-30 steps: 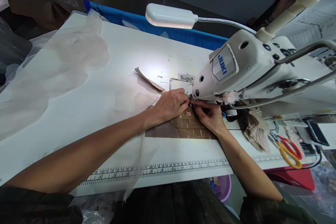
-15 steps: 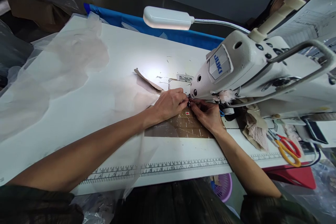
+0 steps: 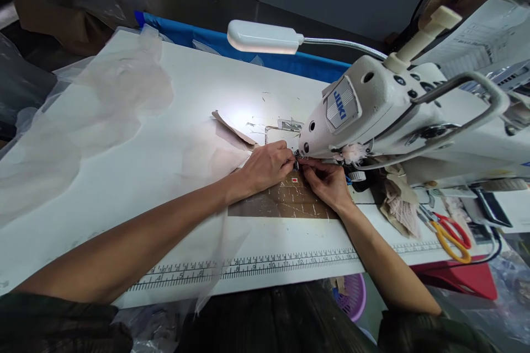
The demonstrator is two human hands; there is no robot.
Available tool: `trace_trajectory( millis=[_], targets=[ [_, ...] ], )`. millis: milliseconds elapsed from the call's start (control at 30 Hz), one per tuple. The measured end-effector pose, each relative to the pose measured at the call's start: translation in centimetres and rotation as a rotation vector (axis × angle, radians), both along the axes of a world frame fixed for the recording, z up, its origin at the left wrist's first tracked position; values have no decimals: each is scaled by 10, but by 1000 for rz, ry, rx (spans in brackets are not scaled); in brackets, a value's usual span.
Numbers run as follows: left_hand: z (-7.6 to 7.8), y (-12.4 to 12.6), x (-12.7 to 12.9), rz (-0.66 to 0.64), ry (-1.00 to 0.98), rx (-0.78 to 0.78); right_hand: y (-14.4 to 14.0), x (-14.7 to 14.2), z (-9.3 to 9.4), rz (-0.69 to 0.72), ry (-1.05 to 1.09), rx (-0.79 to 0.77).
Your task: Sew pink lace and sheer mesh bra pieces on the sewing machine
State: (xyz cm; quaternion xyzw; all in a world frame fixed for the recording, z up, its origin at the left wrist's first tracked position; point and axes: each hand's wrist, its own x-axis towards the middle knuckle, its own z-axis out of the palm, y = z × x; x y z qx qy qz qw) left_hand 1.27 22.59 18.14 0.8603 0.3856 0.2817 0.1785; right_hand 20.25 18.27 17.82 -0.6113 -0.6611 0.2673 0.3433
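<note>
Sheer pale fabric spreads over the left of the white table and runs beneath my left forearm to the sewing machine. My left hand is closed on the fabric's edge, just left of the needle area. On the other side of the presser foot, my right hand pinches with thumb and forefinger; what lies between them is too small to make out. Both sets of fingertips nearly meet there and hide the stitching point. A folded brown paper-like piece lies beyond my left hand.
A white lamp hangs over the table. Scissors with red and orange handles and crumpled scraps lie at the right. A printed ruler follows the front edge; a purple basket stands below.
The view has shifted slightly, so the machine appears a little lower and further left. Both hands stay beside the presser foot, with only slight finger movement.
</note>
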Motion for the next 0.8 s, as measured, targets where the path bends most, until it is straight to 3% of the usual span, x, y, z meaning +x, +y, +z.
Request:
trace_trajectory(
  millis=[800],
  targets=[
    [2,-1,-2,-55,-4,21,-5,-3,2,-2,1,43]
  ],
)
